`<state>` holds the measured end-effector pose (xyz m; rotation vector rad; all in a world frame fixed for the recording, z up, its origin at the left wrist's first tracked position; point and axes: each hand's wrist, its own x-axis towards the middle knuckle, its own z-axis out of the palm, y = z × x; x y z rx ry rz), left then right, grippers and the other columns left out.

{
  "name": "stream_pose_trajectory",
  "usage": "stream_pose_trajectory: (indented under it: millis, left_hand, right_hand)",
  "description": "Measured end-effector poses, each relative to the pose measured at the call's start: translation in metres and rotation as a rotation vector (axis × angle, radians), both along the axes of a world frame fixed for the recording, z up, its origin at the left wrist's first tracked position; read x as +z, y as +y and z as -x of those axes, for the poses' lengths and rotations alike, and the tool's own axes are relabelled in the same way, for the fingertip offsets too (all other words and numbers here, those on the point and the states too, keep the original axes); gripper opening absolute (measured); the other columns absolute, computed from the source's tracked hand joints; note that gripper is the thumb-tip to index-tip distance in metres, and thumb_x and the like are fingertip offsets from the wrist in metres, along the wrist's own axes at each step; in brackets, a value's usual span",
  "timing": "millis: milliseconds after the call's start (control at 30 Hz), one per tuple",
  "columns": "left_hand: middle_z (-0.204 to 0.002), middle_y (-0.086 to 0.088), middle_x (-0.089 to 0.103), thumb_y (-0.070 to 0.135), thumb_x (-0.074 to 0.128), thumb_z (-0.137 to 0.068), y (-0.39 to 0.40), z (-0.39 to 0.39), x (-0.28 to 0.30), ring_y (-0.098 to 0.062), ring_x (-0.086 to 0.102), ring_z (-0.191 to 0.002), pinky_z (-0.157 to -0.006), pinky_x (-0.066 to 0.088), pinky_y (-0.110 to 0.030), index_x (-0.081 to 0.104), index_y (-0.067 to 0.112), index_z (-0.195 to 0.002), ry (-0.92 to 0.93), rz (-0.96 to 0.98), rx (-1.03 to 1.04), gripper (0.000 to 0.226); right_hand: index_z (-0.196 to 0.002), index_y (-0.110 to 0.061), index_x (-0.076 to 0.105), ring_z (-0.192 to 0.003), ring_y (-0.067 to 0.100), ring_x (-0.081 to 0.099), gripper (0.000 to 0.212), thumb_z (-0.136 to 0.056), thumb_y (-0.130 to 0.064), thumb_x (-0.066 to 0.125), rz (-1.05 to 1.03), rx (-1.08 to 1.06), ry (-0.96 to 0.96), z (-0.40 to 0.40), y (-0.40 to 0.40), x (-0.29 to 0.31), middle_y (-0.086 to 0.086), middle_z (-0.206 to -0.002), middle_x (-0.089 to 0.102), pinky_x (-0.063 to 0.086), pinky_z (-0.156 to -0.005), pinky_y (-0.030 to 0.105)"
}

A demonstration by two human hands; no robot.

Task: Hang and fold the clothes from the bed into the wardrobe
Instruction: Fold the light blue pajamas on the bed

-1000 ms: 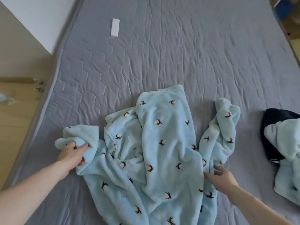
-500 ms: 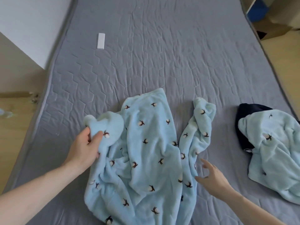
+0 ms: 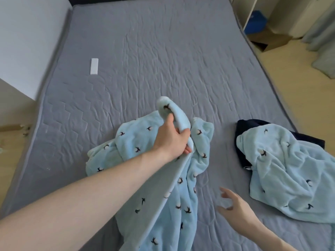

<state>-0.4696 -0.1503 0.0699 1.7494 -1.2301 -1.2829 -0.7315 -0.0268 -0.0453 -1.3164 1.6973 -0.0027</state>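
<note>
While left hand (image 3: 172,138) grips pajama top (image 3: 188,178), right hand (image 3: 233,205) hovers.

Two bare forearms entering from the lower edge, no sleeves, cuffs or gloves anywhere along them. Left hand (image 3: 172,137) and right hand (image 3: 233,207) both uncovered, without rings, bracelets or a watch at either wrist. Short, plain fingernails on the left fingers (image 3: 187,150), unpainted as far as the slight blur allows. No marks, bandages or tattoos visible.
</note>
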Motion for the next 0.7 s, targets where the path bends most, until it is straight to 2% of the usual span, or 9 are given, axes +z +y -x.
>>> stream_pose_trajectory:
  millis: [67, 167, 200, 333, 400, 500, 600, 700]
  left_hand:
    - [-0.065, -0.003, 0.074, 0.029, 0.052, -0.096, -0.022, 0.03, -0.01, -0.019, 0.073, -0.055, -0.059, 0.06, -0.028, 0.039, 0.022, -0.132, -0.064, -0.016, 0.057, 0.039]
    - [-0.071, 0.002, 0.072, 0.039, 0.06, -0.092, -0.036, 0.063, -0.036, -0.02, 0.076, -0.07, -0.083, 0.06, -0.036, 0.041, 0.019, -0.139, -0.116, -0.128, 0.06, 0.054]
    - [-0.075, 0.006, 0.068, 0.041, 0.063, -0.091, -0.033, 0.07, -0.047, -0.02, 0.076, -0.072, -0.087, 0.059, -0.038, 0.043, 0.02, -0.14, -0.116, -0.182, 0.036, 0.057]
    - [-0.101, 0.004, 0.071, 0.027, 0.062, -0.088, 0.015, 0.06, -0.093, -0.027, 0.073, -0.091, -0.09, 0.058, -0.042, 0.05, 0.022, -0.136, -0.106, -0.268, 0.02, 0.05]
    - [-0.102, 0.011, 0.067, 0.024, 0.062, -0.09, 0.055, 0.028, -0.111, -0.023, 0.069, -0.094, -0.089, 0.056, -0.039, 0.053, 0.023, -0.133, -0.205, -0.246, 0.034, 0.044]
    - [-0.111, 0.007, 0.057, 0.023, 0.066, -0.089, 0.132, -0.037, -0.133, -0.02, 0.064, -0.096, -0.087, 0.051, -0.035, 0.056, 0.023, -0.125, -0.419, -0.294, 0.091, 0.037]
    - [-0.12, 0.004, 0.051, 0.04, 0.072, -0.085, 0.221, -0.092, -0.144, -0.02, 0.059, -0.109, -0.095, 0.047, -0.035, 0.052, 0.023, -0.129, -0.564, -0.506, 0.034, 0.051]
    - [-0.138, 0.004, 0.053, 0.072, 0.072, -0.065, 0.289, -0.115, -0.146, -0.018, 0.055, -0.126, -0.097, 0.046, -0.03, 0.043, 0.03, -0.139, -0.54, -0.798, -0.15, 0.089]
  right_hand:
    - [-0.147, -0.037, 0.045, -0.072, -0.002, 0.066, 0.064, -0.089, -0.035, 0.071, -0.007, -0.024, -0.009, 0.005, 0.004, -0.003, -0.022, -0.123, 0.052, 0.043, -0.064, 0.009]
    - [-0.146, -0.035, 0.047, -0.073, 0.002, 0.067, 0.061, -0.09, -0.031, 0.071, -0.022, -0.044, -0.01, 0.008, 0.011, -0.012, -0.019, -0.124, 0.054, 0.044, -0.067, 0.015]
    - [-0.146, -0.035, 0.047, -0.073, 0.002, 0.067, 0.06, -0.09, -0.03, 0.07, -0.029, -0.045, -0.009, 0.008, 0.014, -0.015, -0.018, -0.124, 0.054, 0.044, -0.068, 0.016]
    - [-0.141, -0.035, 0.05, -0.074, 0.003, 0.067, 0.055, -0.09, -0.028, 0.07, -0.062, -0.062, -0.031, 0.001, 0.029, -0.026, -0.014, -0.126, 0.055, 0.048, -0.072, 0.022]
    - [-0.14, -0.035, 0.05, -0.079, 0.002, 0.068, 0.053, -0.091, -0.027, 0.069, -0.086, -0.059, -0.036, -0.008, 0.039, -0.029, -0.013, -0.126, 0.055, 0.047, -0.066, 0.018]
    - [-0.138, -0.033, 0.05, -0.081, 0.006, 0.068, 0.05, -0.091, -0.026, 0.069, -0.137, -0.074, -0.052, -0.023, 0.055, -0.035, -0.011, -0.125, 0.056, 0.045, -0.058, 0.013]
    - [-0.133, -0.033, 0.052, -0.085, 0.01, 0.07, 0.046, -0.091, -0.026, 0.07, -0.195, -0.092, -0.086, -0.041, 0.073, -0.039, -0.012, -0.12, 0.059, 0.051, -0.068, 0.019]
    - [-0.127, -0.037, 0.053, -0.093, 0.012, 0.069, 0.042, -0.089, -0.029, 0.071, -0.25, -0.088, -0.104, -0.059, 0.088, -0.045, -0.016, -0.114, 0.06, 0.056, -0.081, 0.029]
